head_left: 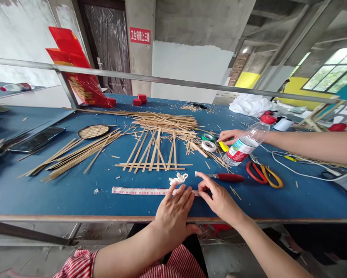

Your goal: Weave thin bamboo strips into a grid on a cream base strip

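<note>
A narrow white strip of tape with red print (141, 191) lies along the front of the blue table. My left hand (175, 208) rests flat on its right part, fingers stretched and thumb apart. At the strip's right end, my right hand (219, 199) has thumb and a finger closed on it, while another finger reaches forward. Just beyond my left fingertips sits a crumpled white tuft (178, 178). A red-handled knife (229, 177) lies past my right hand, its tip partly hidden by my fingers. Crossed bamboo strips (153, 154) are spread behind the tape.
Another person's hand (230, 136) reaches in from the right, near tape rolls (208, 146) and a water bottle (242, 144). Scissors (264, 174) and a white cable (306, 163) lie right. Bamboo bundles (80, 154), a round woven piece (93, 131) and a phone (38, 139) lie left.
</note>
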